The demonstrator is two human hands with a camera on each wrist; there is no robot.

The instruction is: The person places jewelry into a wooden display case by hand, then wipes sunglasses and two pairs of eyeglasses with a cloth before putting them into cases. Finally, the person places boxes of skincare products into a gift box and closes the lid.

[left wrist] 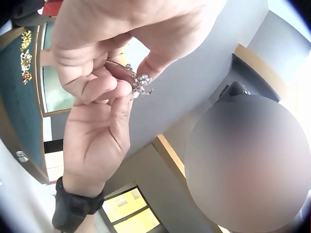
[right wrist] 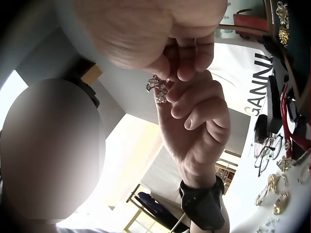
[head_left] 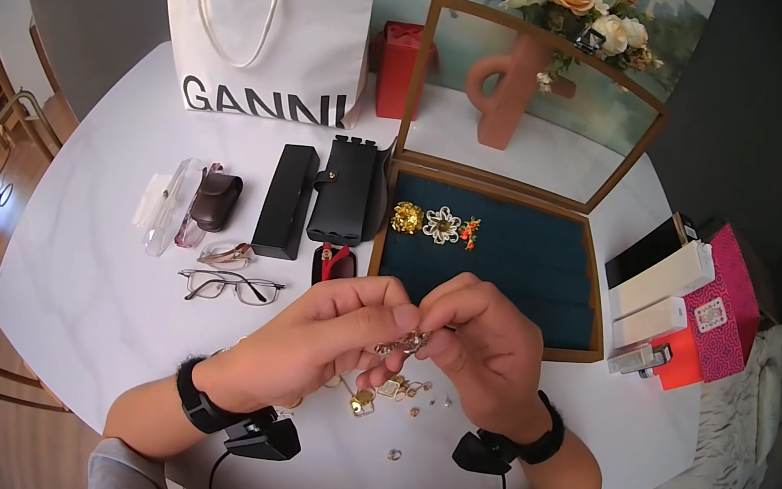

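Observation:
Between both hands, above the front of the table, is a silver brooch (head_left: 405, 343) set with small clear stones in a flower shape. My left hand (head_left: 322, 335) pinches it with thumb and fingers. Thumb and index finger of my right hand (head_left: 486, 350) grip its other side. In the left wrist view the brooch (left wrist: 143, 83) shows a thin curved silver stem, partly covered by fingers. The right wrist view shows the stone-set front of the brooch (right wrist: 158, 89). Behind the hands, a glass-lidded display case (head_left: 594, 305) holds a gold brooch (head_left: 406, 216), a white flower brooch (head_left: 442, 225) and an orange one (head_left: 469, 233).
Loose jewellery (head_left: 362, 402) and small rings lie under the hands. Eyeglasses (head_left: 231, 288), a black box (head_left: 284, 200) and a black case (head_left: 342, 192) stand left of the display case. A white paper bag (head_left: 271, 34) is behind them. Several boxes (head_left: 663, 285) line the right side.

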